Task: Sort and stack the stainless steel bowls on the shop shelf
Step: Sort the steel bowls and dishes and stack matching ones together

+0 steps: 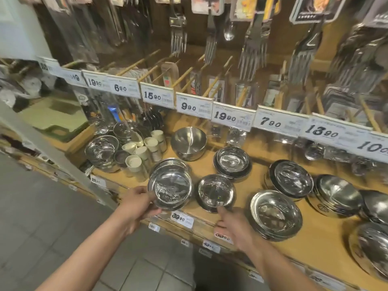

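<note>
Two bare hands work at the front edge of the pale wooden shop shelf (pixel 273 164). The left hand (pixel 136 203) grips the near rim of a shallow polished stainless steel bowl (pixel 170 186), thumb over the lip and fingers curled beneath, holding it tilted above a second bowl of like size (pixel 180 164) at the front left of the shelf. The right hand (pixel 233 225) reaches toward a smaller round steel bowl (pixel 216 193) just beside it; a fingertip seems to touch the rim, but whether the fingers have closed on it I cannot tell.

The held bowl is pinched at one edge only and hangs partly over the shelf lip, so I judge a slip could send it to the tiled floor (pixel 63 206). Set down off-centre, it could skate off the bowl below and knock the cluster of cream cylindrical cups (pixel 144 152) just to the left. The right hand's push could also slide the small bowl backward.

Counting bowls or bowl stacks on this shelf, I make out about ten: one at far left (pixel 101 149), one deep brushed bowl at the back (pixel 188 142), the held bowl and its partner, the small one, a dark-rimmed stack (pixel 232 161), and roughly four more toward the right, some cut off by the frame. About six cream cups show. White price tags (pixel 194 106) hang along the rail above.
</note>
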Demonstrator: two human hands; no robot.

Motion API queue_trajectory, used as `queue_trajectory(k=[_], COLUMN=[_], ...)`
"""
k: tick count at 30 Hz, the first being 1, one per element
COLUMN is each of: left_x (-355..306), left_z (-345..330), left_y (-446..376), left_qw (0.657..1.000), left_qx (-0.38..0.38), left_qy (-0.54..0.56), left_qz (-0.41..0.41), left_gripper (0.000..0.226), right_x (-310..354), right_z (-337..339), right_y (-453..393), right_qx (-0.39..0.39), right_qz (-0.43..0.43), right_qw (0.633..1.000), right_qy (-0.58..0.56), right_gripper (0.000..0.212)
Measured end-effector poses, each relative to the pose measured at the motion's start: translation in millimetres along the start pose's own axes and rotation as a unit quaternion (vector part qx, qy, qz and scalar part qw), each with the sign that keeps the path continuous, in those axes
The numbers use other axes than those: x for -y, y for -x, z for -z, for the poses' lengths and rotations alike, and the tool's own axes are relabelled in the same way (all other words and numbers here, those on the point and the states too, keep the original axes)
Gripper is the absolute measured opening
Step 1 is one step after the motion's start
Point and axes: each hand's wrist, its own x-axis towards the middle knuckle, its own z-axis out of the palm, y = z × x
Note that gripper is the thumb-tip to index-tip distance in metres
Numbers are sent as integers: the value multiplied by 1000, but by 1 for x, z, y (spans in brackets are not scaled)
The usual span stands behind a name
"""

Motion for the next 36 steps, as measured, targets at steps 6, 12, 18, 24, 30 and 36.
queue_trajectory(k=[6,12,18,24,30,36], left_x=[23,38,43,43,39,45], left_z=[20,20,4,-35,-93,-122], left_y=[1,-2,-18,-39,-56,-69], left_qw=[999,999,999,998,993,981], left_qx=[-40,-27,-19,10,61,83], left_qy=[-12,-30,-33,-51,-99,-170], left_qz=[17,29,35,22,22,36], left_gripper=[21,22,20,16,10,11], right_x=[3,9,32,54,53,35], right_z=[-13,-15,-2,48,103,138], right_y=[-40,-42,6,32,62,75], right_qx=[-54,-68,-18,-99,-148,-195], right_qz=[-47,-66,-4,55,40,11], right_qw=[996,994,1000,992,982,974], right_qy=[-55,-58,-16,-47,-112,-115], right_gripper=[47,37,34,32,14,9])
